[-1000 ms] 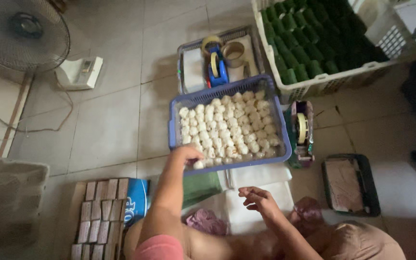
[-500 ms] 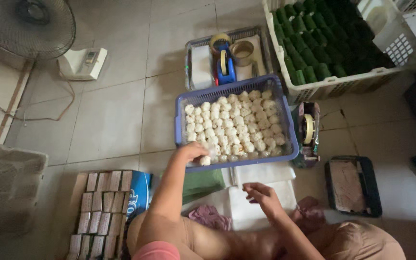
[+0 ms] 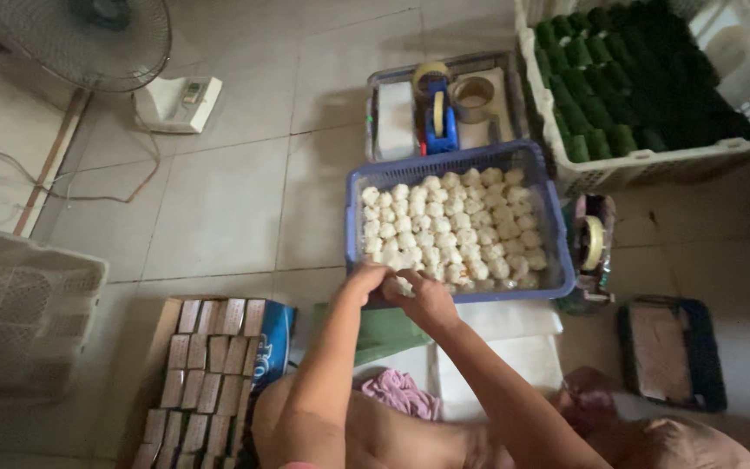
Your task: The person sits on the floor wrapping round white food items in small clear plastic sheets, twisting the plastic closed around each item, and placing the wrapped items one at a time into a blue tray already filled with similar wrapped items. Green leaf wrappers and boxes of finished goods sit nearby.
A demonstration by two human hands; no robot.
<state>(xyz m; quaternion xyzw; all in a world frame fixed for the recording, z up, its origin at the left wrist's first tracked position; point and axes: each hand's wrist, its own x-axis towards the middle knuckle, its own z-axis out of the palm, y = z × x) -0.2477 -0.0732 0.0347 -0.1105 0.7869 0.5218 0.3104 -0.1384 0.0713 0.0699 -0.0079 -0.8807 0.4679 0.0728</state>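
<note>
Both hands, left hand [image 3: 366,282] and right hand [image 3: 423,295], met at the near edge of the blue basket [image 3: 462,156], pinching one white ball [image 3: 401,282] together. Lifting it out called for a soft grip.

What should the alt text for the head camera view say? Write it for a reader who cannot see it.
Seen from above, a person's left hand and right hand meet at the near edge of a blue basket filled with small white pieces on a tiled floor. A crate of green rolls, a tape dispenser and a fan lie beyond.
</note>
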